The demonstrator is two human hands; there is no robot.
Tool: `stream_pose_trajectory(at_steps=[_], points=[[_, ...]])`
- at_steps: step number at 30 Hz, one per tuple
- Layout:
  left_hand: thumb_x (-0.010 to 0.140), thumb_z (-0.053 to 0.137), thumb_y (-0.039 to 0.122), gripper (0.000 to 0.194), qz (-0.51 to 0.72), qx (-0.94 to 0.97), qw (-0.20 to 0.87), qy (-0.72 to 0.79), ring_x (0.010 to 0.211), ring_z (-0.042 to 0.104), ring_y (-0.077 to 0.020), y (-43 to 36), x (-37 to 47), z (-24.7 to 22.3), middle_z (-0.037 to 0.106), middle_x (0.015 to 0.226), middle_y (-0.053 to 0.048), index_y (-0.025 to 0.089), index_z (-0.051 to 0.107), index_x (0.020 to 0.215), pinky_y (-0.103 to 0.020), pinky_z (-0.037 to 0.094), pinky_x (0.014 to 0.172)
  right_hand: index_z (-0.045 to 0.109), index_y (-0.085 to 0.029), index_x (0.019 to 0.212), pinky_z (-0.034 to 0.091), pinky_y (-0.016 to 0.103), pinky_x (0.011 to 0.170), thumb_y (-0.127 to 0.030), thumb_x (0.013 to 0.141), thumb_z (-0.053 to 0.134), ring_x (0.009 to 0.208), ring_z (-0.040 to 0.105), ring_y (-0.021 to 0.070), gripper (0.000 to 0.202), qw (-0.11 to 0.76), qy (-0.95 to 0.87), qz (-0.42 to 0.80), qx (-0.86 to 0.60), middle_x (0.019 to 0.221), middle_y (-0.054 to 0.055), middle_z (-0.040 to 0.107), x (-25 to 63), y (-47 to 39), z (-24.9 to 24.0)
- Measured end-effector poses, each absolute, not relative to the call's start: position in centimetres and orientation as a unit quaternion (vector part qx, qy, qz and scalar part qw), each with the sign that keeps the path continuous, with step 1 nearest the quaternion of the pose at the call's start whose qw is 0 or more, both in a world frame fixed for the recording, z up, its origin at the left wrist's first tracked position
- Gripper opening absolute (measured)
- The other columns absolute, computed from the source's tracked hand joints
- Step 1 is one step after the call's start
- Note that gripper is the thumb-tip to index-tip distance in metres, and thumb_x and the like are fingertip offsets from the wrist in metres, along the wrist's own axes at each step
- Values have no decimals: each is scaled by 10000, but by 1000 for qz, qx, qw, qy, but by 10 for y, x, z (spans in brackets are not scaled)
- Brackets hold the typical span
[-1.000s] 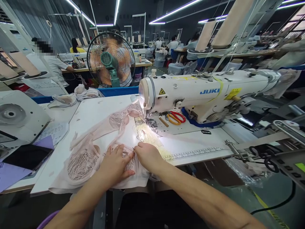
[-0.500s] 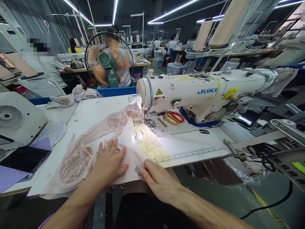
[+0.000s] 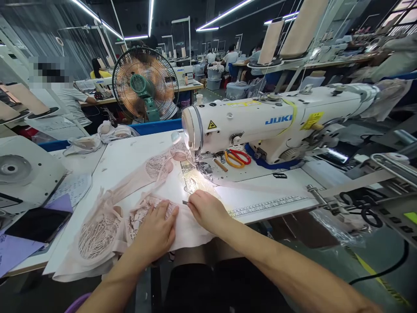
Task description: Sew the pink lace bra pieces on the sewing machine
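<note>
Pale pink lace fabric (image 3: 99,237) with bra cups lies across the white table, one end running up under the head of the white sewing machine (image 3: 241,119). My left hand (image 3: 156,230) rests on the near part of the fabric, fingers apart and pressing it flat. Close to its right, my right hand (image 3: 205,208) pinches a small flat grey piece (image 3: 185,202) at the fabric's upper edge; what the piece is cannot be made out. A yellowish shiny patch (image 3: 192,178) on the table lies just beyond my right hand.
Scissors with red and orange handles (image 3: 236,159) lie by the machine base, near a black blade (image 3: 279,175). A ruler strip (image 3: 270,205) follows the front edge. A dark phone (image 3: 38,224) is at left. A fan (image 3: 145,84) and a seated person (image 3: 70,102) are beyond.
My right hand has moved up and away from the table's front edge with the small piece. My left hand has shifted slightly down and right, its fingers less spread. The near fabric has shifted right.
</note>
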State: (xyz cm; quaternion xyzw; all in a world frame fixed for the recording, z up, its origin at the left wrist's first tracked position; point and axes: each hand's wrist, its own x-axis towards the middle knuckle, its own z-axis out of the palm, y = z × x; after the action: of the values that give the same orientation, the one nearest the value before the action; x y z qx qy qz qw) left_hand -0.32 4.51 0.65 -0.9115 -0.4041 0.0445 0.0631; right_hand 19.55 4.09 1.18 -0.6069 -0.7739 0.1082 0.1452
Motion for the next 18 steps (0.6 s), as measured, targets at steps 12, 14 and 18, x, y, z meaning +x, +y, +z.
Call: stream_pose_trajectory(at_steps=[12, 14, 18], points=[[876, 464, 177, 448, -60, -924, 139, -351, 1171, 606, -356, 50, -10, -10, 587, 1302, -236, 122, 623, 1291, -556, 524, 966, 680, -179, 938, 293, 291, 588, -193, 966, 494, 825, 572, 189, 189, 98, -821, 46, -561, 884, 63, 653, 172, 67, -6], [871, 465, 169, 447, -65, -923, 142, -350, 1169, 609, -354, 51, -10, -10, 591, 1300, -230, 127, 629, 1285, -553, 528, 963, 683, -177, 931, 305, 296, 593, -184, 967, 483, 837, 576, 196, 203, 92, -828, 45, -552, 884, 67, 652, 172, 69, -6], [865, 475, 183, 433, -71, -924, 149, -345, 1152, 616, -361, 51, -9, -9, 603, 1276, -239, 111, 645, 1256, -557, 533, 950, 691, -167, 935, 343, 297, 634, -169, 954, 496, 850, 584, 200, 197, 73, -848, 52, -522, 887, 71, 660, 176, 70, -2]])
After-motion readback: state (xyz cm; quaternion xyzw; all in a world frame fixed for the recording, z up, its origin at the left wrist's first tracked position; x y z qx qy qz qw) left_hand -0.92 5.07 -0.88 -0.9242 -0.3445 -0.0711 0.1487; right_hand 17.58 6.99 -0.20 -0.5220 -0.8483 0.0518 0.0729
